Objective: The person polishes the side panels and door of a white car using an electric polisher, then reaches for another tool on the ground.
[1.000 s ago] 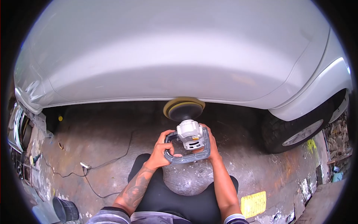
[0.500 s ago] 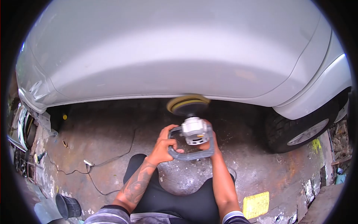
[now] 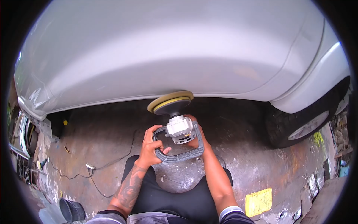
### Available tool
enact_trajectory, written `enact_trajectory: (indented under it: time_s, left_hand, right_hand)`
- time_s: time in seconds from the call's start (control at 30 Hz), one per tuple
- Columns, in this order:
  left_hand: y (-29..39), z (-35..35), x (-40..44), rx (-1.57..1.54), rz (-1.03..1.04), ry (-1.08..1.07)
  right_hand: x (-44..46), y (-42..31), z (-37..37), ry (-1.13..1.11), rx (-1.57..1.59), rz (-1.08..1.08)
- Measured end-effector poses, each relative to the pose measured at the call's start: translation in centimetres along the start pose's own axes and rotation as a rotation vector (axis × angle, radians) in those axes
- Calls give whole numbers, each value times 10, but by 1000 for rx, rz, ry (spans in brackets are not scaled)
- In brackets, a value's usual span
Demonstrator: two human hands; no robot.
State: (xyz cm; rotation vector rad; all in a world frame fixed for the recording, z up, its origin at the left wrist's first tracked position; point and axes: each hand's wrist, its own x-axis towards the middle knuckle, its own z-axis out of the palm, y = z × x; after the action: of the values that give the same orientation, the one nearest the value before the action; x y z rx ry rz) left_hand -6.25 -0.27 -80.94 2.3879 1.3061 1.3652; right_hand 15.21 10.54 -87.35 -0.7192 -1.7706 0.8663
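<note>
Head view. Silver-grey and white power polisher with a round disc head (image 3: 180, 126) held out in front of the person's knees, below the lower edge of a smooth, pale silver car body panel (image 3: 175, 44). Thick yellow foam pad (image 3: 156, 105) faces up and away, tilted, its left side lower; its upper rim overlaps the panel's bottom edge from here. Cannot tell whether it bears on the paint.

Left hand (image 3: 150, 148): fingers curled round the left limb of the ribbed dark-grey loop handle (image 3: 181, 156), a digit's tip showing inside the loop. Right hand (image 3: 192, 143): mostly behind the machine, beside the loop's right limb; parts show either side of that limb. Looks wrapped round the body, but cannot tell how tightly the fingers close.

Handling, my judgement: heavy for its size, weight in the motor housing, so a two-handed tool. Housing and loop likely stiff; ribbing should resist slipping. Foam probably soft, easily torn on a sharp edge. Panel glossy and easily marked by hard parts. Best hold: one hand on the loop, the other round the body, fingers well clear of the pad.

Around: thin black cable (image 3: 74, 176) on the stained concrete floor (image 3: 108, 138); black tyre (image 3: 283, 128) to the right; flat yellow ridged piece (image 3: 258, 202) near the right knee.
</note>
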Motion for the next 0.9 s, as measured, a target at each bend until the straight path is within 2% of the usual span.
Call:
enact_trajectory:
  time_s: [0.07,0.13,0.17,0.2,0.27,0.4,0.43,0.6,0.67,0.8,0.83,0.9]
  left_hand:
    - [10,19,10,-18,10,-3]
    - [22,37,22,-33,32,-15]
    - [27,44,28,-30,51,-17]
    - [32,52,34,-26,69,-15]
    - [45,64,47,-56,112,-8]
    - [56,65,56,-70,130,-28]
    - [57,63,55,-53,135,-33]
    - [42,41,25,4,67,41]
    - [43,33,14,48,-2,33]
    - [51,31,15,96,-14,19]
    - [51,36,17,86,-12,13]
    - [53,43,23,75,1,-8]
  right_hand:
    - [-10,9,-19,54,36,-14]
    - [-19,14,-38,119,-125,-187]
    - [-23,12,-44,124,33,-97]
    - [-27,18,-48,175,65,-135]
    - [-39,23,-65,132,40,-10]
    - [-50,26,-72,147,237,198]
    - [-51,26,-71,141,245,195]
    - [-28,18,-41,5,-20,-128]
    - [-25,10,-32,0,1,-12]
    - [-27,24,-23,-14,76,7]
    - [-28,32,-26,-13,8,-33]
    - [-35,27,-31,61,18,-36]
